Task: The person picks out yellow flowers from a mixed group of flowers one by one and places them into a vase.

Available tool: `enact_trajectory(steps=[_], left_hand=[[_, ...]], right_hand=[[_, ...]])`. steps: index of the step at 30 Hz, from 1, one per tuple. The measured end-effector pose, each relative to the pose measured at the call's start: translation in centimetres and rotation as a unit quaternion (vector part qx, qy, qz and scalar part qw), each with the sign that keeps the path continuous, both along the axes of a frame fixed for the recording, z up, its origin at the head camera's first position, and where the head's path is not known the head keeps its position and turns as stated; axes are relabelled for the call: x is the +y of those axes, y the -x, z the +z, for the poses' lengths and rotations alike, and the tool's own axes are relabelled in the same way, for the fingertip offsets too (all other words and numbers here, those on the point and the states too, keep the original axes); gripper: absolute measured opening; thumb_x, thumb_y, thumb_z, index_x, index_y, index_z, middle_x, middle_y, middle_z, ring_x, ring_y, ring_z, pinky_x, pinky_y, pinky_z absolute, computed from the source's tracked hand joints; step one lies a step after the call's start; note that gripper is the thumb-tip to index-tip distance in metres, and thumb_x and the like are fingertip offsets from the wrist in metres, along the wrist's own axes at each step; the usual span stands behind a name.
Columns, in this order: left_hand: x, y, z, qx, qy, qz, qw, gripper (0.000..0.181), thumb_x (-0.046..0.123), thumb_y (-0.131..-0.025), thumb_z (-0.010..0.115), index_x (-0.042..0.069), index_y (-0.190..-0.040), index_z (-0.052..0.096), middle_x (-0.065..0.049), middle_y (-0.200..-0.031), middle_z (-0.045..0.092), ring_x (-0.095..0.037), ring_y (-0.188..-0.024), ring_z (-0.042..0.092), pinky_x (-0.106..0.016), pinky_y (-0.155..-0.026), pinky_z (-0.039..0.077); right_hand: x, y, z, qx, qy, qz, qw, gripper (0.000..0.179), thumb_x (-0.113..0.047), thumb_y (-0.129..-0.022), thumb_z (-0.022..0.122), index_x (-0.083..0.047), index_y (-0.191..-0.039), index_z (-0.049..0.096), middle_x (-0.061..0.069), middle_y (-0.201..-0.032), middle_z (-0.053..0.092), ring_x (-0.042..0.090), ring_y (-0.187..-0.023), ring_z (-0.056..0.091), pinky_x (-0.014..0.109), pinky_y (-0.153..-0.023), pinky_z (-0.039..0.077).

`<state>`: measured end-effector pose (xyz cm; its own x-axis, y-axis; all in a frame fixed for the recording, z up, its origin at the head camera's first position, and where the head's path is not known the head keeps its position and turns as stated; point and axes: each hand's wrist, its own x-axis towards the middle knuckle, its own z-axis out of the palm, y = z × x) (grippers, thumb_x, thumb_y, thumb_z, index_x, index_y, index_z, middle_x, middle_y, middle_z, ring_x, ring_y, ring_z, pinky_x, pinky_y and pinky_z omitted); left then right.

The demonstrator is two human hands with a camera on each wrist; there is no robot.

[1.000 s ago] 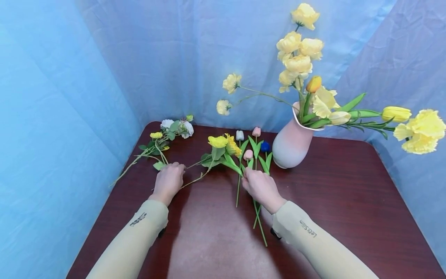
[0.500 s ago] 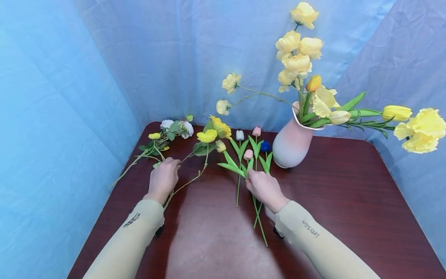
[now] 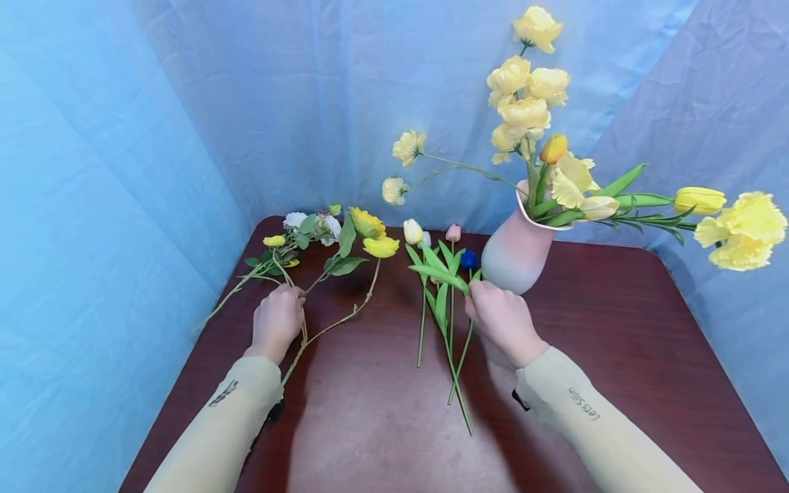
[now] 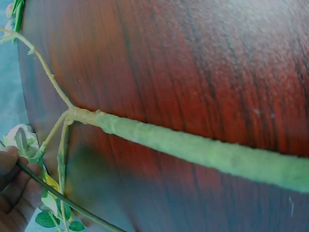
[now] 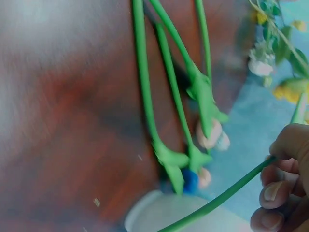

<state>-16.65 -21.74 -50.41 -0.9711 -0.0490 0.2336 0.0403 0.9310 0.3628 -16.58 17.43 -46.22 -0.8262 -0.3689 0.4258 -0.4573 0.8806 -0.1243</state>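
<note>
My left hand [image 3: 277, 320] pinches a thin dark green stem [image 4: 72, 203] of a yellow flower [image 3: 368, 224] with broad leaves, above the left of the table. A thicker branching stem [image 4: 159, 140] runs close by, one branch ending in another yellow bloom [image 3: 381, 247]; whether the hand also holds it, I cannot tell. My right hand [image 3: 502, 320] pinches the green stem [image 5: 222, 195] of a cream tulip [image 3: 413, 231], in front of the vase [image 3: 516, 257]. Below it lie pink tulips [image 3: 453, 233], a blue tulip [image 3: 469, 259] and a partly hidden white one.
The pink and pale blue vase holds several tall yellow flowers [image 3: 524, 113], some reaching far right [image 3: 748, 229]. White flowers [image 3: 329, 229] and small yellow ones [image 3: 274, 241] lie at the table's back left. Blue curtains [image 3: 277, 103] stand behind the dark red table [image 3: 616, 356].
My left hand has drawn left with the yellow flowers, which are now apart from the tulips. My right hand has moved right, bringing the cream tulip across the lying tulips.
</note>
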Motion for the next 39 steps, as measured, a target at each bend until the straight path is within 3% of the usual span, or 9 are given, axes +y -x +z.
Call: enact_trajectory(steps=[5, 12, 17, 22, 27, 33, 39], left_hand=[[-0.1, -0.1, -0.4, -0.020, 0.007, 0.003, 0.9998, 0.017, 0.005, -0.097, 0.065, 0.002, -0.107, 0.077, -0.016, -0.105, 0.071, -0.043, -0.088, 0.070, -0.060, -0.072, 0.057], [0.0, -0.2, -0.6, -0.044, 0.023, 0.000, 0.9988, 0.017, 0.004, -0.096, 0.065, 0.001, -0.107, 0.077, -0.018, -0.103, 0.071, -0.044, -0.085, 0.070, -0.061, -0.070, 0.057], [0.0, -0.2, -0.9, -0.046, 0.024, -0.003, 0.9986, 0.013, 0.003, -0.095, 0.065, 0.001, -0.101, 0.077, -0.016, -0.097, 0.071, -0.043, -0.083, 0.069, -0.060, -0.069, 0.056], [0.0, -0.3, -1.1, -0.047, 0.024, -0.005, 0.9986, 0.011, 0.002, -0.095, 0.066, 0.001, -0.098, 0.076, -0.015, -0.092, 0.068, -0.042, -0.083, 0.068, -0.060, -0.067, 0.055], [0.4, -0.6, -0.5, -0.052, 0.021, -0.002, 0.9984, 0.012, 0.004, -0.095, 0.066, 0.001, -0.100, 0.077, -0.015, -0.095, 0.069, -0.040, -0.088, 0.068, -0.059, -0.070, 0.056], [1.6, -0.9, 0.4, -0.113, -0.003, 0.002, 0.9936, 0.019, 0.011, -0.097, 0.066, 0.004, -0.111, 0.078, -0.015, -0.105, 0.073, -0.038, -0.089, 0.070, -0.057, -0.074, 0.057], [2.0, -1.5, 0.3, -0.146, 0.008, 0.011, 0.9892, 0.012, 0.011, -0.095, 0.068, 0.007, -0.102, 0.078, -0.015, -0.106, 0.067, -0.039, -0.090, 0.067, -0.060, -0.073, 0.056]], right_hand=[[0.8, 0.4, 3.0, 0.091, 0.017, 0.019, 0.9955, 0.020, -0.005, -0.091, 0.067, -0.006, -0.079, 0.052, 0.005, -0.063, 0.046, 0.030, -0.045, 0.049, 0.044, -0.038, 0.038], [0.9, 0.7, 8.2, 0.212, 0.005, 0.066, 0.9750, 0.015, -0.006, -0.095, 0.068, -0.001, -0.090, 0.056, 0.011, -0.070, 0.053, 0.030, -0.048, 0.051, 0.045, -0.038, 0.039], [0.6, 0.9, 11.0, 0.266, 0.003, 0.089, 0.9597, 0.010, -0.006, -0.098, 0.065, 0.003, -0.097, 0.060, 0.014, -0.076, 0.059, 0.030, -0.054, 0.055, 0.045, -0.044, 0.045], [0.2, 1.1, 12.9, 0.308, 0.003, 0.101, 0.9460, 0.012, -0.006, -0.102, 0.060, 0.005, -0.096, 0.060, 0.014, -0.072, 0.056, 0.030, -0.049, 0.048, 0.042, -0.042, 0.041], [0.1, 1.4, 14.2, 0.318, 0.027, 0.097, 0.9426, 0.012, -0.007, -0.102, 0.061, 0.004, -0.097, 0.063, 0.015, -0.073, 0.058, 0.032, -0.050, 0.050, 0.045, -0.044, 0.044], [0.6, 1.2, 15.4, 0.313, 0.061, 0.085, 0.9441, 0.013, -0.009, -0.102, 0.064, 0.003, -0.102, 0.065, 0.018, -0.083, 0.065, 0.034, -0.059, 0.058, 0.048, -0.050, 0.048], [0.8, 1.0, 16.5, 0.305, 0.102, 0.081, 0.9435, 0.014, -0.009, -0.101, 0.064, 0.004, -0.103, 0.066, 0.019, -0.084, 0.064, 0.036, -0.065, 0.060, 0.050, -0.057, 0.049]])
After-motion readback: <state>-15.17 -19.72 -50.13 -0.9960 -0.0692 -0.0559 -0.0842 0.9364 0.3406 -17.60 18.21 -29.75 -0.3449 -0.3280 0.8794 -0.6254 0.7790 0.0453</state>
